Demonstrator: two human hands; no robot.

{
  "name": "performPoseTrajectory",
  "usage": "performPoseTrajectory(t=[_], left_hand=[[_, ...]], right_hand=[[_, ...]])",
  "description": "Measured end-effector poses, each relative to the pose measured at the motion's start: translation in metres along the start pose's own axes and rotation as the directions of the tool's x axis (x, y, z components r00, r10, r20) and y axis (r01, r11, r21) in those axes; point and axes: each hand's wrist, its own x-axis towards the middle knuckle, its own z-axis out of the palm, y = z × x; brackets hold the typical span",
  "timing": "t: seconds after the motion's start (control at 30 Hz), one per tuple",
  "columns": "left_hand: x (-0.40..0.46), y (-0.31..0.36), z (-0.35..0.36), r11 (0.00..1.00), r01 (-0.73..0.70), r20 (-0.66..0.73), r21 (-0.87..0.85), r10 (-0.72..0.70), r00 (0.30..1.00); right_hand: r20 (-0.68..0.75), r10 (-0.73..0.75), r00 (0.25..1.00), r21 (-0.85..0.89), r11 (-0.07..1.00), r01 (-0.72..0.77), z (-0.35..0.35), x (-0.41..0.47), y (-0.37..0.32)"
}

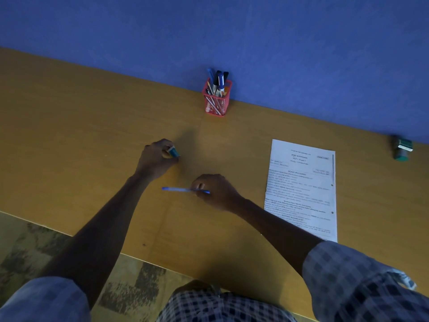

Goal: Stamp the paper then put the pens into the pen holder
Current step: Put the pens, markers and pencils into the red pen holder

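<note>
A printed paper (301, 189) lies on the wooden desk (69, 135) at the right. A red mesh pen holder (217, 99) with several pens stands at the back edge against the blue wall. A green stamp (402, 148) sits at the far right. My left hand (155, 161) is closed around a small teal and white object (173, 152) in the middle of the desk. My right hand (213, 191) pinches a blue pen (178, 189) that lies level, its free end pointing left, just above or on the desk.
The desk's front edge (162, 266) runs diagonally across the bottom, with patterned floor (46, 247) beyond it at the lower left. Checked sleeves and shirt fill the bottom of the view.
</note>
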Motion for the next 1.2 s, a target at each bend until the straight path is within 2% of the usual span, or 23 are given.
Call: performPoseTrajectory(t=[0.13, 0.27, 0.5, 0.63, 0.83, 1.03, 1.2], left_hand=[[0.016, 0.019, -0.007, 0.986, 0.048, -0.063, -0.157, -0.059, 0.996], [0.034, 0.035, -0.01, 0.961, 0.003, -0.074, -0.276, -0.024, 0.997], [0.063, 0.067, -0.011, 0.921, -0.082, -0.112, -0.382, 0.042, 0.993], [0.083, 0.082, -0.008, 0.901, -0.116, -0.134, -0.418, 0.065, 0.989], [0.114, 0.101, 0.001, 0.879, -0.129, -0.163, -0.458, 0.059, 0.985], [0.141, 0.106, 0.008, 0.936, -0.185, -0.225, -0.3, 0.119, 0.967], [0.153, 0.112, 0.013, 0.929, -0.256, -0.261, -0.266, 0.187, 0.947]], right_hand=[[-0.145, 0.105, 0.984, 0.188, 0.979, -0.077, -0.009, 0.009, 0.004], [-0.279, 0.212, 0.937, 0.387, 0.918, -0.092, -0.026, 0.021, 0.001], [-0.383, 0.296, 0.875, 0.472, 0.877, -0.09, -0.068, 0.043, 0.008], [-0.46, 0.286, 0.84, 0.425, 0.902, -0.075, -0.093, 0.06, 0.008], [-0.606, 0.285, 0.742, 0.379, 0.924, -0.045, -0.124, 0.093, 0.01], [-0.675, 0.24, 0.697, 0.277, 0.959, -0.062, -0.149, 0.119, 0.011], [-0.708, 0.177, 0.684, 0.16, 0.983, -0.088, -0.16, 0.136, 0.015]])
